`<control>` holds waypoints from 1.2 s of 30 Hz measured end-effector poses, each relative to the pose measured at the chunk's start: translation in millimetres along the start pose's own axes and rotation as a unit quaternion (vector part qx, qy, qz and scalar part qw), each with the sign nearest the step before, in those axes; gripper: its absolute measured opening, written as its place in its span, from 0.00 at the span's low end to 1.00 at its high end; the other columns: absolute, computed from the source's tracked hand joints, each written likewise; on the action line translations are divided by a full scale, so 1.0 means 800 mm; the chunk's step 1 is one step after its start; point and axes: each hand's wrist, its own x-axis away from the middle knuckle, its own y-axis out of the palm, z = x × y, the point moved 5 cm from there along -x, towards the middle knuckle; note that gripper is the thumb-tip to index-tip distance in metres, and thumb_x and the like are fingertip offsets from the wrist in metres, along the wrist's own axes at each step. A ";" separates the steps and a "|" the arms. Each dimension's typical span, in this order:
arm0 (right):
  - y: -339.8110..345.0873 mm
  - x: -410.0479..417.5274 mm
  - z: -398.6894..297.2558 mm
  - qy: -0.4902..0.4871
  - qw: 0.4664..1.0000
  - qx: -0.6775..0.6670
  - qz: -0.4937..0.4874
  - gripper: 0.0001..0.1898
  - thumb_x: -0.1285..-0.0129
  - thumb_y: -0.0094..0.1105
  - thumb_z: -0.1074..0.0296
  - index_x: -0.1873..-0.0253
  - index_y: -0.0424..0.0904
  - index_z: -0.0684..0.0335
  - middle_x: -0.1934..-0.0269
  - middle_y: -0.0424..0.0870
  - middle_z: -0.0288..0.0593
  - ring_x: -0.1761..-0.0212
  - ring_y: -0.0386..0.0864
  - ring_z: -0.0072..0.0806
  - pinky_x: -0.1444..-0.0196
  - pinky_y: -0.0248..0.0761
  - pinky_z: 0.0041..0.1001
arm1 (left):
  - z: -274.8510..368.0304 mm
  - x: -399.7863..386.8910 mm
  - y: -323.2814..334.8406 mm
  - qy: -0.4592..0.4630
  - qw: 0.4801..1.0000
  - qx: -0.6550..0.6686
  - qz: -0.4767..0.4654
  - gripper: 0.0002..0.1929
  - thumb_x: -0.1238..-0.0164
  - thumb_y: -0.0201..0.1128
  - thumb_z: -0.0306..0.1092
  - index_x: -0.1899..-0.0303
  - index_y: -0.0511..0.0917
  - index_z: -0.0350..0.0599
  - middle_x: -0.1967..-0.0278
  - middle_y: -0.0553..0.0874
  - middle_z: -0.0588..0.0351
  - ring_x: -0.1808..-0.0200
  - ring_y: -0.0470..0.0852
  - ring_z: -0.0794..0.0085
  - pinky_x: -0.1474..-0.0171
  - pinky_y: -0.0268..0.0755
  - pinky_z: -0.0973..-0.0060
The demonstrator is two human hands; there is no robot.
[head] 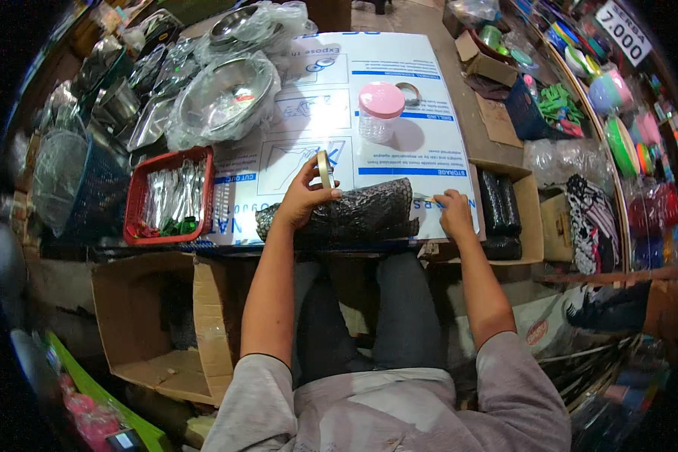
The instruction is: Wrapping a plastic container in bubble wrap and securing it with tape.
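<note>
My left hand (pixel 303 199) grips a roll of adhesive tape (pixel 324 169), held on edge. Its heel lies against a bundle of black bubble wrap (pixel 367 210) along the near edge of the table. What the wrap encloses is hidden. Just beyond the bundle's right end, my right hand (pixel 457 216) has its fingers closed on a small thin object (pixel 426 198), too small to identify. Farther back stands a clear plastic jar (pixel 379 127) with a pink lid (pixel 382 100). Another tape roll (pixel 409 94) is behind it.
Printed white sheeting (pixel 310 127) covers the table. At left are a red plastic basket (pixel 210 186) of wrapped cutlery and plastic-wrapped metal bowls (pixel 231 93). A cardboard box (pixel 531 214) with black packages adjoins the right edge. Another open carton (pixel 147 339) sits below, left of my legs.
</note>
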 end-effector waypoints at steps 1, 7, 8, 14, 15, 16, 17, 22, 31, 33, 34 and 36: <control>0.000 0.000 0.004 0.005 0.999 -0.033 0.007 0.18 0.47 0.59 0.77 0.50 0.84 0.58 0.49 0.78 0.50 0.49 0.74 0.51 0.43 0.69 0.39 | -0.001 0.001 -0.001 -0.008 1.000 -0.008 -0.004 0.49 0.57 0.78 0.25 0.29 0.60 0.41 0.42 0.75 0.47 0.46 0.80 0.60 0.47 0.77 0.66; -0.006 -0.006 0.020 0.059 0.993 -0.092 -0.042 0.21 0.44 0.65 0.71 0.43 0.81 0.60 0.54 0.76 0.53 0.52 0.76 0.50 0.45 0.71 0.40 | 0.000 0.007 -0.001 -0.012 1.000 -0.017 -0.016 0.44 0.54 0.77 0.28 0.32 0.64 0.40 0.44 0.77 0.50 0.42 0.80 0.60 0.46 0.78 0.65; -0.008 -0.005 0.023 0.081 0.992 -0.079 -0.056 0.22 0.44 0.66 0.70 0.42 0.80 0.61 0.54 0.77 0.54 0.51 0.77 0.51 0.45 0.71 0.41 | 0.001 0.007 -0.003 -0.002 1.000 -0.016 -0.019 0.43 0.55 0.77 0.28 0.33 0.65 0.40 0.43 0.77 0.51 0.42 0.79 0.60 0.45 0.78 0.65; 0.001 -0.020 0.048 0.137 0.987 -0.034 -0.080 0.21 0.42 0.60 0.72 0.42 0.78 0.64 0.53 0.81 0.60 0.48 0.79 0.54 0.46 0.72 0.44 | -0.001 0.005 -0.001 0.018 0.999 0.014 -0.027 0.47 0.58 0.78 0.24 0.31 0.63 0.35 0.40 0.75 0.48 0.45 0.79 0.60 0.47 0.79 0.66; -0.001 -0.025 0.040 0.157 0.978 0.003 -0.137 0.20 0.41 0.58 0.73 0.43 0.78 0.65 0.52 0.82 0.61 0.48 0.79 0.54 0.46 0.72 0.44 | -0.001 0.006 -0.003 0.023 0.999 0.019 -0.021 0.47 0.58 0.78 0.24 0.31 0.63 0.35 0.40 0.75 0.48 0.45 0.79 0.60 0.47 0.79 0.66; -0.005 -0.029 0.035 0.157 0.978 -0.002 -0.140 0.18 0.40 0.53 0.74 0.45 0.78 0.66 0.52 0.82 0.62 0.49 0.79 0.55 0.47 0.72 0.43 | -0.001 0.007 -0.002 0.023 0.999 0.017 -0.024 0.47 0.58 0.78 0.25 0.31 0.63 0.36 0.39 0.75 0.48 0.45 0.79 0.61 0.47 0.79 0.66; -0.009 -0.034 0.028 0.149 0.979 0.003 -0.141 0.18 0.40 0.53 0.74 0.45 0.78 0.66 0.52 0.82 0.62 0.49 0.79 0.55 0.47 0.72 0.43 | -0.001 0.007 -0.003 0.022 0.999 0.016 -0.026 0.48 0.58 0.78 0.26 0.30 0.63 0.37 0.39 0.75 0.49 0.45 0.79 0.62 0.48 0.79 0.67; -0.017 -0.051 0.009 0.055 0.987 -0.086 -0.120 0.17 0.41 0.58 0.74 0.46 0.79 0.65 0.59 0.85 0.55 0.64 0.84 0.40 0.63 0.76 0.33 | 0.009 0.008 0.006 0.020 0.999 -0.005 -0.040 0.45 0.56 0.78 0.30 0.32 0.65 0.39 0.44 0.78 0.48 0.42 0.79 0.60 0.48 0.79 0.63; -0.140 -0.058 -0.164 -0.106 0.910 -0.285 -0.282 0.24 0.47 0.66 0.76 0.42 0.79 0.59 0.62 0.84 0.43 0.65 0.80 0.27 0.61 0.75 0.28 | 0.005 0.006 0.000 0.034 0.998 0.039 -0.030 0.47 0.58 0.79 0.29 0.31 0.65 0.38 0.40 0.77 0.50 0.50 0.81 0.68 0.48 0.77 0.71; -0.135 -0.061 -0.195 -0.180 0.902 -0.227 -0.319 0.25 0.48 0.68 0.75 0.41 0.79 0.59 0.60 0.85 0.44 0.63 0.81 0.29 0.58 0.75 0.28 | 0.006 0.007 -0.001 0.046 0.998 0.043 -0.031 0.47 0.57 0.79 0.29 0.31 0.65 0.39 0.39 0.77 0.50 0.50 0.81 0.68 0.48 0.77 0.71; -0.123 -0.065 -0.195 -0.131 0.897 -0.221 -0.360 0.26 0.49 0.69 0.74 0.42 0.80 0.59 0.59 0.85 0.45 0.61 0.81 0.30 0.56 0.75 0.29 | 0.005 0.007 0.000 0.047 0.997 0.045 -0.030 0.47 0.57 0.79 0.29 0.31 0.65 0.39 0.39 0.77 0.50 0.50 0.81 0.68 0.48 0.77 0.71; -0.111 -0.071 -0.203 -0.075 0.894 -0.184 -0.401 0.25 0.50 0.70 0.74 0.43 0.81 0.59 0.60 0.87 0.44 0.61 0.81 0.28 0.56 0.75 0.28 | 0.002 0.006 0.002 0.030 0.997 0.065 -0.034 0.47 0.57 0.79 0.29 0.31 0.65 0.38 0.39 0.77 0.50 0.50 0.80 0.67 0.48 0.76 0.71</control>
